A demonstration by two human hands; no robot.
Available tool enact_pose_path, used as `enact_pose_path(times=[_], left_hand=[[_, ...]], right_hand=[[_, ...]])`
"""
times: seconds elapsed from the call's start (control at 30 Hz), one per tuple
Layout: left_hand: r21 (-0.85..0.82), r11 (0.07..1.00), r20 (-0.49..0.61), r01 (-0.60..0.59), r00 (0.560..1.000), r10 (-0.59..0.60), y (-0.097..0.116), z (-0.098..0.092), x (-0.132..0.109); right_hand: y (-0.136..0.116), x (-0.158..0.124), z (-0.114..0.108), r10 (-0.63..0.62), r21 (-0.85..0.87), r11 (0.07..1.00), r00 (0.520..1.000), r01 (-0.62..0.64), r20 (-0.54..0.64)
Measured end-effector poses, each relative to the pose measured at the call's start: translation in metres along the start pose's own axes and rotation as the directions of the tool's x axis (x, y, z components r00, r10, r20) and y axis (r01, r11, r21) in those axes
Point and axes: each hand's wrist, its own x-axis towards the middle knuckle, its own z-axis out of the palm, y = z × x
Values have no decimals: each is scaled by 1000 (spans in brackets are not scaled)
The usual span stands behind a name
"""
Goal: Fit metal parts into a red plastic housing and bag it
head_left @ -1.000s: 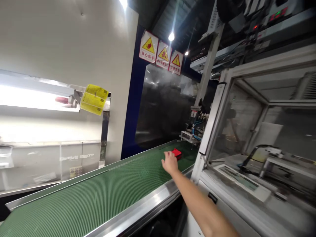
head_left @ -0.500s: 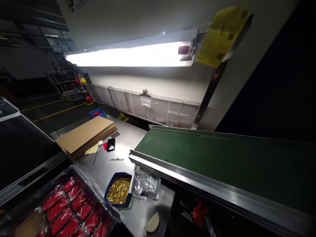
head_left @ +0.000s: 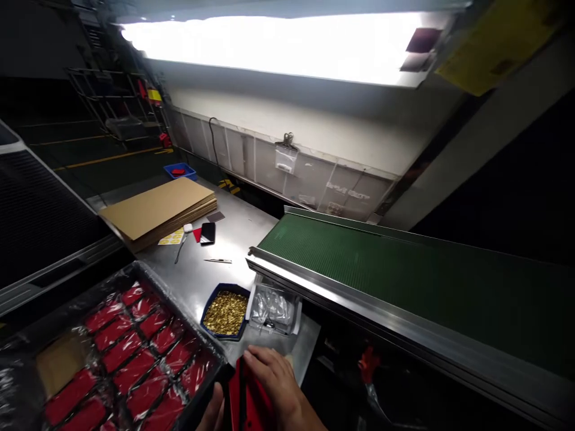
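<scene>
We grip a flat red part (head_left: pixel 251 398) with both hands, right hand (head_left: pixel 278 380) curled over it, left hand (head_left: pixel 212 413) beneath, beside the film-wrapped tray (head_left: pixel 67 299) on the steel table (head_left: pixel 224 239).

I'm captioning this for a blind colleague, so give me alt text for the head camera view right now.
Two bare hands, the right hand on top and the left hand beneath, hold a red part at the bottom edge. It is beside a plastic-lined tray of red parts on a steel table, with a blue dish of small gold pieces and a green conveyor belt behind.
</scene>
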Motion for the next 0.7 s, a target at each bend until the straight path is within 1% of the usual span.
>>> enact_pose_path(times=[0.1,0.13,0.17,0.2,0.23,0.27,0.3,0.33,0.37,0.4,0.43,0.47,0.5,0.57,0.6,0.67,0.7], left_hand=[[-33,999,5,5,1000,-5,3,-17,-12],[-54,998,27,17,1000,-15,3,-20,-16],[-81,996,55,30,998,-25,4,-23,-20],[-113,993,83,37,996,-28,5,-26,-23],[-147,988,107,42,994,-26,8,-28,-27],[-181,983,123,36,992,-14,11,-30,-32],[-208,978,131,23,991,4,15,-32,-37],[-226,974,142,6,989,27,19,-34,-42],[-240,971,155,-18,986,57,23,-36,-48],[-250,967,171,-44,981,89,27,-37,-53],[-251,965,184,-77,975,126,31,-38,-59],[-245,963,190,-115,968,164,33,-39,-64],[-238,960,188,-148,963,194,36,-41,-68],[-216,955,165,-202,957,240,40,-43,-76],[-202,956,153,-215,957,247,41,-43,-79],[-187,959,139,-215,960,242,46,-44,-85],[-184,961,134,-207,963,233,48,-44,-87]], right_hand=[[12,-12,23,111,92,989,993,-114,45],[20,-16,28,220,128,967,975,-221,21],[31,-20,32,376,164,916,926,-367,-30],[45,-23,35,563,187,820,821,-541,-94],[61,-27,39,774,176,629,592,-757,-225],[79,-31,42,857,176,477,413,-861,-308],[96,-37,47,897,177,352,277,-919,-345],[111,-44,52,921,173,226,153,-959,-357],[125,-52,57,939,164,120,58,-979,-340],[136,-60,63,953,151,33,-15,-988,-303],[145,-70,68,966,133,-31,-64,-991,-251],[152,-79,72,978,114,-69,-90,-991,-189],[157,-88,74,988,96,-85,-97,-992,-122],[162,-103,73,997,75,-71,-72,-995,-4],[163,-109,70,998,71,-57,-55,-996,34],[163,-119,59,998,74,-28,-24,-997,65],[163,-122,54,998,79,-21,-16,-997,64]])
